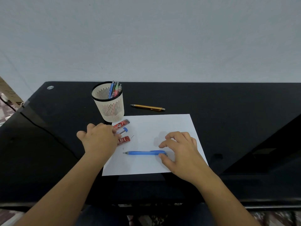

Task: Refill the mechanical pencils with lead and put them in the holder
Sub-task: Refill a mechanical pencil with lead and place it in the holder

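Two pencils are lying out: a blue pencil (143,153) on the paper (162,124) and a yellow pencil (147,107) on the black tabletop (211,98) behind it. One holder (112,108) is standing at the paper's far left corner, carrying pencils too bunched to count. Three lead tubes (122,124) are lying beside it, their left ends hidden under the left grip (99,139); whether it is holding one, I cannot tell. The right grip (180,149) is hovering, loosely curved and holding nothing, its thumb tip touching the blue pencil's rear end.
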`<move>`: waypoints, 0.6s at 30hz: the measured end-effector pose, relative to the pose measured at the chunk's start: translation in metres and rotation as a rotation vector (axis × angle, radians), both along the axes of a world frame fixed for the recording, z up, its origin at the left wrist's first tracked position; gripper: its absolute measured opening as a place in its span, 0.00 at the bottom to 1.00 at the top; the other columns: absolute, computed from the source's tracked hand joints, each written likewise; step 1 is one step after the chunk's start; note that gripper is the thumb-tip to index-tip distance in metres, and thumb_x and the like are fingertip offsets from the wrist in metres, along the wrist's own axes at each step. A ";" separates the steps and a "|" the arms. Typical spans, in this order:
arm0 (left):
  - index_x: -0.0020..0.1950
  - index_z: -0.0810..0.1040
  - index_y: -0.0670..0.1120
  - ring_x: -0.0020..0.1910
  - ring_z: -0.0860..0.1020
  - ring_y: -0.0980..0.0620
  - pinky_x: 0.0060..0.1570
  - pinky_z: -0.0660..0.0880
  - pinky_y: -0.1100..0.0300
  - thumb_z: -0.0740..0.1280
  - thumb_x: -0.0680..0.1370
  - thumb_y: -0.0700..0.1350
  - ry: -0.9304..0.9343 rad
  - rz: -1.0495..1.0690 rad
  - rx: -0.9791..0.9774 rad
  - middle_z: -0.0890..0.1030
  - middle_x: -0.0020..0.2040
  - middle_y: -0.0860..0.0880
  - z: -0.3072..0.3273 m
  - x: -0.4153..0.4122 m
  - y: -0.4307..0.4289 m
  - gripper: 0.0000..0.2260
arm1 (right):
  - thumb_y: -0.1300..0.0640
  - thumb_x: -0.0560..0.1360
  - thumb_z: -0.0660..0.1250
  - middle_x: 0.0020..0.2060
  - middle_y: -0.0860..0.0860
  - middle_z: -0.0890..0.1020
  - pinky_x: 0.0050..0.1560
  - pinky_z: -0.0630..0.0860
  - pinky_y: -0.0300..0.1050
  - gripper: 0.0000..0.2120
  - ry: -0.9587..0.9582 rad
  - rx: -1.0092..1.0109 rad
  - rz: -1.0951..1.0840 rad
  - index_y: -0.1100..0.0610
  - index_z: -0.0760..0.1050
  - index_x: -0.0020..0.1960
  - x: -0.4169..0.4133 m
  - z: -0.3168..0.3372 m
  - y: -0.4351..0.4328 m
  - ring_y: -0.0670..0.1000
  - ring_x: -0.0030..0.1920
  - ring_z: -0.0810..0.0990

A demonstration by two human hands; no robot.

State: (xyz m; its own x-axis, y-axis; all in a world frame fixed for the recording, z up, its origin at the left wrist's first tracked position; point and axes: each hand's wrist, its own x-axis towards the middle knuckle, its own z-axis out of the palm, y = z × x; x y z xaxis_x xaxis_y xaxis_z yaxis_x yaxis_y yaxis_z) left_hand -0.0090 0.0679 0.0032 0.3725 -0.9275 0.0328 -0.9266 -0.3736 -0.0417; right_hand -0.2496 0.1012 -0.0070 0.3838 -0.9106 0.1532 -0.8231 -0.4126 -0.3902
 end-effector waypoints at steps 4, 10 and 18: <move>0.56 0.78 0.56 0.47 0.66 0.51 0.47 0.61 0.52 0.65 0.75 0.62 -0.025 -0.013 0.088 0.74 0.45 0.53 0.004 0.000 -0.008 0.15 | 0.43 0.76 0.63 0.62 0.40 0.67 0.61 0.52 0.38 0.13 0.016 0.016 -0.002 0.42 0.75 0.59 -0.003 0.000 -0.001 0.43 0.64 0.60; 0.53 0.75 0.55 0.47 0.68 0.54 0.48 0.62 0.53 0.65 0.76 0.58 -0.014 -0.107 0.011 0.74 0.45 0.55 0.003 -0.003 -0.011 0.09 | 0.43 0.76 0.63 0.63 0.40 0.67 0.64 0.54 0.41 0.13 0.017 0.024 -0.003 0.42 0.75 0.59 -0.006 0.004 -0.003 0.44 0.65 0.60; 0.52 0.73 0.59 0.50 0.67 0.56 0.50 0.59 0.54 0.63 0.78 0.57 0.114 -0.318 -0.071 0.76 0.46 0.58 0.015 -0.020 0.005 0.05 | 0.44 0.77 0.62 0.63 0.40 0.69 0.65 0.58 0.41 0.14 0.033 0.012 -0.016 0.42 0.72 0.62 0.002 0.012 -0.008 0.43 0.64 0.62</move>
State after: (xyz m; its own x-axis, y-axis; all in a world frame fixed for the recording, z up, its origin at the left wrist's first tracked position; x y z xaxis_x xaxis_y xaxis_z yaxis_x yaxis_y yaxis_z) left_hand -0.0288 0.0728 0.0177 0.0703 -0.9946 0.0761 -0.9944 -0.0638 0.0841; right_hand -0.2475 0.0930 0.0048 0.3736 -0.9184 0.1302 -0.8422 -0.3947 -0.3673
